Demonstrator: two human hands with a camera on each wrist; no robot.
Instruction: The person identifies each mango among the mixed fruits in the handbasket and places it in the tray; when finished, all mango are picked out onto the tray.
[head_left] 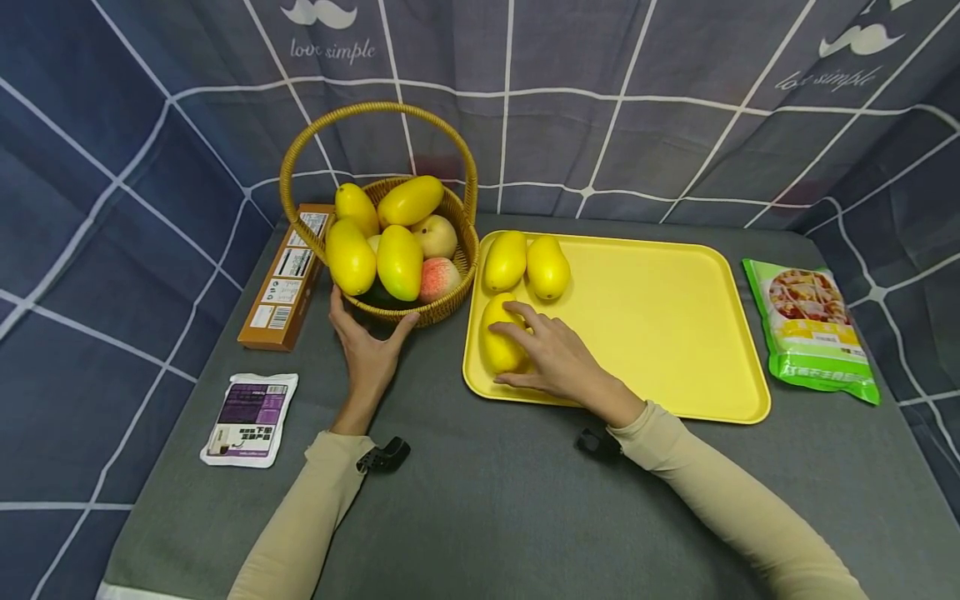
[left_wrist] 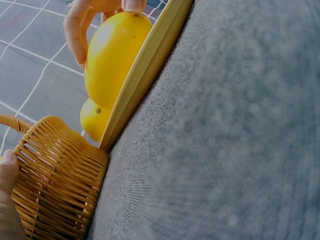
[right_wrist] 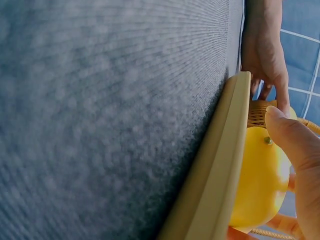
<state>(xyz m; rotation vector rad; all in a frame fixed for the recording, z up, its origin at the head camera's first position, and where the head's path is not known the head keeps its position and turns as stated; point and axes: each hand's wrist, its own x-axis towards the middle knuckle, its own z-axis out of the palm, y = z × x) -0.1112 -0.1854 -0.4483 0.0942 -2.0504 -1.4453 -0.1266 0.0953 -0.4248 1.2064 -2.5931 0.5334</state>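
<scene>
A wicker basket (head_left: 450, 307) with a tall handle holds several yellow mangoes (head_left: 400, 262) and a few peaches (head_left: 439, 279). My left hand (head_left: 369, 350) holds the basket at its front, with the thumb on the right and the fingers towards the left side. On the yellow tray (head_left: 645, 333), my right hand (head_left: 551, 354) grips a mango (head_left: 501, 333) near the left edge, its fingers curled over the far side and the thumb (right_wrist: 292, 132) by the stem end. Two more mangoes (head_left: 506, 260) lie just behind it on the tray.
An orange-brown box (head_left: 281, 287) lies left of the basket, partly behind it. Nearer me is a white and purple pouch (head_left: 251, 421). Right of the tray lies a green food packet (head_left: 813, 329). A checked curtain (head_left: 555, 133) hangs along the back and sides of the grey table.
</scene>
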